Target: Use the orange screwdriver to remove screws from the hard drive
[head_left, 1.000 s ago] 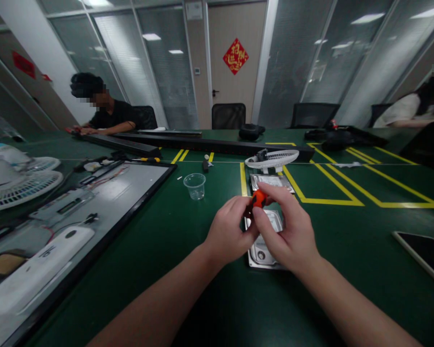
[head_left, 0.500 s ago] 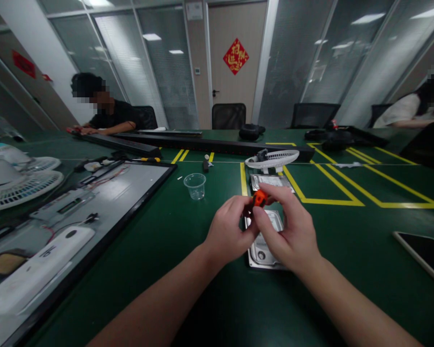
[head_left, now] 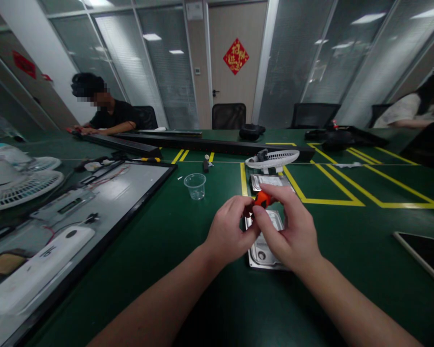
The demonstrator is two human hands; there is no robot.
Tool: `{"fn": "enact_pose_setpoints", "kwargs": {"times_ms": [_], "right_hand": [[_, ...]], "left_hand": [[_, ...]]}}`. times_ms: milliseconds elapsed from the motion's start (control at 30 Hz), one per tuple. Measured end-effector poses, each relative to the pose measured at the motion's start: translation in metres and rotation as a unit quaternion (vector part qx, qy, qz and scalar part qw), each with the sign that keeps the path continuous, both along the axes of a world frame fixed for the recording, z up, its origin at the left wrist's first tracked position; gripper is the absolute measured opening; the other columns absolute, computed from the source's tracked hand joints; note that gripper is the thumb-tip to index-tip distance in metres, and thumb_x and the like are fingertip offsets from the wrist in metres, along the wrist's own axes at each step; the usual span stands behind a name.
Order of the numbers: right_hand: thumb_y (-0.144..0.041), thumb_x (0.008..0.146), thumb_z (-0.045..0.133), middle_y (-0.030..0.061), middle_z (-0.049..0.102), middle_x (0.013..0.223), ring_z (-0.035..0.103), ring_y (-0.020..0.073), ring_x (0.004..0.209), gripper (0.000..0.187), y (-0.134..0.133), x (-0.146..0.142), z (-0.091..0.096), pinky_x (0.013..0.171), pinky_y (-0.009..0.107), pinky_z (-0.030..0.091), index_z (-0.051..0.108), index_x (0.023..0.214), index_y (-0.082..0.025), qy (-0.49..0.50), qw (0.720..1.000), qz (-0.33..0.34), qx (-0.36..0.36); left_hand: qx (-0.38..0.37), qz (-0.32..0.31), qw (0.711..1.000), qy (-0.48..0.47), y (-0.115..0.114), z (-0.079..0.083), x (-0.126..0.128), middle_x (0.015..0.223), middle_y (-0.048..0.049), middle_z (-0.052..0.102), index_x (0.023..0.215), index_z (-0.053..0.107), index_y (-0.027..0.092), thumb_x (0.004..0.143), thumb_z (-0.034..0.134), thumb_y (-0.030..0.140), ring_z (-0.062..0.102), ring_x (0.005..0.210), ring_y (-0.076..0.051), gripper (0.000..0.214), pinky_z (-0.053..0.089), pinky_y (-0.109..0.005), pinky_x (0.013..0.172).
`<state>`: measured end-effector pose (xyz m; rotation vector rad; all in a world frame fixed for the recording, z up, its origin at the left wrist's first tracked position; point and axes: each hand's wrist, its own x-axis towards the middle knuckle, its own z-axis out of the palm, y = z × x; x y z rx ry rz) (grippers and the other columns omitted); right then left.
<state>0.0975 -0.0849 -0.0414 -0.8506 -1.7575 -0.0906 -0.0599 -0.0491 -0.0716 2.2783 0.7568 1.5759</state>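
Note:
My right hand pinches an orange-and-black tool between thumb and fingers; it looks like a screwdriver handle seen nearly end-on, its shaft hidden. Right beside it, the fingertips of my left hand are pressed together against the tool's left side, and what lies between them is hidden. Both hands are raised over a silver hard drive, which lies flat on the green table and is partly covered by them. Just behind lies a second hard drive. A white fan-like grille stands beyond it.
A clear plastic cup stands left of my hands. Farther left lies a large black-framed panel bearing a white device. A phone rests at the right. Long black bars cross the table's back. Two people sit across.
The orange-and-black tool has turned slightly in my right fingers and shifted a little to the right. Both hands stay in nearly the same place.

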Motion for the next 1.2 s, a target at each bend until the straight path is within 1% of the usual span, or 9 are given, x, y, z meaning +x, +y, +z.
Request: {"fn": "enact_pose_setpoints", "kwargs": {"times_ms": [100,167,367,500,700,800,900,1033,1200], "right_hand": [[-0.015,0.101,0.059,0.0102,0.072,0.127,0.071,0.0282,0.114,0.051,-0.0019,-0.0001,-0.0009,0.098,0.048,0.061,0.056,0.150,-0.028,-0.010,1.000,0.016,-0.018],[-0.016,0.102,0.058,0.0103,0.072,0.131,0.071,0.0284,0.118,0.051,-0.0020,-0.0002,-0.0024,0.100,0.048,0.061,0.055,0.152,-0.028,-0.010,1.000,0.017,-0.024],[-0.015,0.097,0.068,0.0083,0.071,0.119,0.070,0.0248,0.106,0.046,0.0018,-0.0001,-0.0030,0.094,0.046,0.061,0.061,0.141,-0.027,0.003,1.000,-0.001,0.000],[-0.016,0.096,0.070,0.0080,0.070,0.117,0.069,0.0243,0.105,0.047,0.0012,0.0004,-0.0018,0.093,0.045,0.061,0.061,0.141,-0.026,0.005,1.000,0.001,0.000],[-0.014,0.101,0.060,0.0094,0.071,0.133,0.069,0.0261,0.120,0.055,-0.0014,-0.0005,-0.0027,0.102,0.046,0.060,0.054,0.154,-0.027,-0.014,0.999,0.026,-0.024],[-0.015,0.100,0.061,0.0093,0.072,0.129,0.071,0.0257,0.114,0.052,-0.0004,-0.0004,-0.0037,0.098,0.046,0.061,0.056,0.150,-0.027,-0.010,1.000,0.017,-0.021],[-0.016,0.098,0.067,0.0091,0.072,0.121,0.071,0.0259,0.108,0.047,0.0013,-0.0001,-0.0037,0.095,0.047,0.062,0.060,0.143,-0.027,0.000,1.000,-0.002,-0.008],[-0.017,0.096,0.070,0.0082,0.071,0.114,0.070,0.0254,0.103,0.044,0.0012,-0.0003,-0.0020,0.091,0.047,0.062,0.061,0.138,-0.026,0.004,1.000,-0.004,0.002],[-0.017,0.100,0.064,0.0105,0.072,0.127,0.070,0.0256,0.113,0.049,-0.0014,-0.0003,-0.0020,0.097,0.046,0.061,0.057,0.148,-0.025,-0.009,1.000,0.014,-0.016]], "left_hand": [[-0.004,0.000,1.000,0.004,-0.0012,0.0018,-0.0001,0.092,-0.0030,0.066,0.107,0.059,0.022,0.097,0.061,0.019,0.064,0.082,-0.019,0.010,0.053,-0.032,0.074],[-0.002,0.004,1.000,0.006,-0.0014,0.0018,-0.0003,0.091,-0.0029,0.066,0.106,0.059,0.021,0.098,0.062,0.020,0.064,0.082,-0.019,0.009,0.053,-0.032,0.074],[-0.006,0.010,1.000,-0.010,0.0002,-0.0017,-0.0004,0.098,-0.0034,0.069,0.111,0.060,0.021,0.089,0.070,0.017,0.064,0.084,-0.017,0.025,0.053,-0.030,0.075],[-0.003,0.005,1.000,0.005,0.0005,-0.0007,-0.0007,0.095,-0.0033,0.069,0.108,0.060,0.021,0.091,0.066,0.016,0.064,0.083,-0.018,0.019,0.053,-0.032,0.075],[0.001,0.000,1.000,0.012,-0.0002,0.0016,-0.0002,0.092,-0.0046,0.068,0.106,0.060,0.020,0.098,0.061,0.020,0.064,0.083,-0.019,0.008,0.053,-0.033,0.074],[-0.004,0.007,1.000,-0.002,-0.0003,-0.0005,0.0004,0.097,-0.0049,0.069,0.112,0.059,0.020,0.094,0.065,0.021,0.065,0.084,-0.019,0.019,0.055,-0.033,0.075],[-0.013,0.017,1.000,-0.015,0.0002,-0.0027,0.0002,0.100,-0.0042,0.070,0.116,0.058,0.021,0.088,0.070,0.019,0.065,0.083,-0.018,0.030,0.056,-0.032,0.075],[-0.011,0.012,1.000,-0.006,0.0011,-0.0022,-0.0005,0.095,-0.0028,0.069,0.109,0.059,0.021,0.089,0.068,0.016,0.065,0.082,-0.017,0.023,0.055,-0.031,0.074],[-0.009,-0.006,1.000,0.001,0.0003,0.0015,0.0001,0.095,-0.0036,0.068,0.110,0.059,0.021,0.095,0.064,0.017,0.065,0.083,-0.018,0.017,0.054,-0.031,0.075]]}}
